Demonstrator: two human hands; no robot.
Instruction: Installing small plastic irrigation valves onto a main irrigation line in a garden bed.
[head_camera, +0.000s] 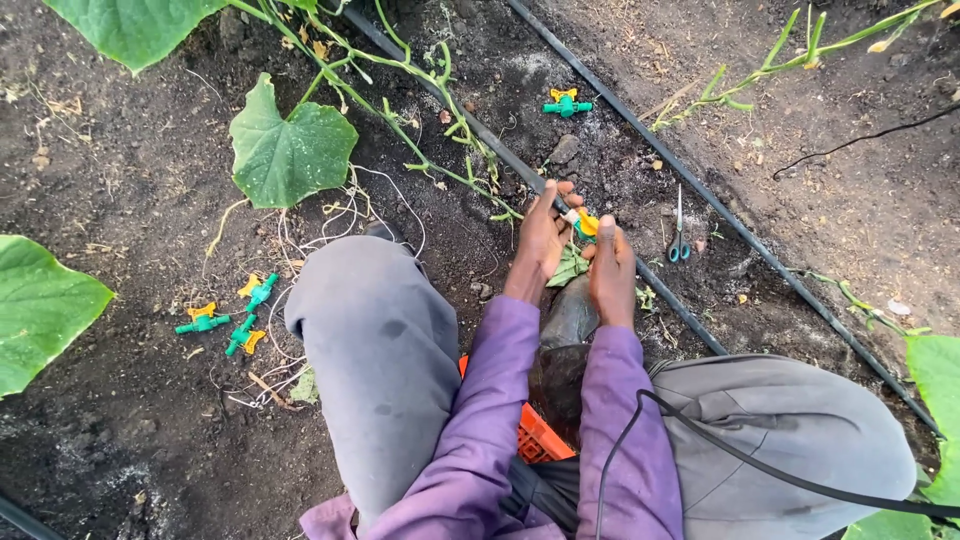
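My left hand (543, 240) and my right hand (610, 268) meet over the black drip pipe (690, 325) on the soil, between my knees. Together they grip a small green valve with an orange handle (583, 224) right at the pipe. A small green leaf (568, 268) lies under my hands. Both sleeves are purple. How the valve joins the pipe is hidden by my fingers.
Three loose green-and-orange valves (232, 313) lie on the soil at left among white string (345, 215). Another valve (566, 103) lies farther off. Small scissors (679, 240) lie right of my hands. A second black pipe (700, 195), vine stems and big leaves (290, 150) surround me. An orange crate (540, 440) sits under me.
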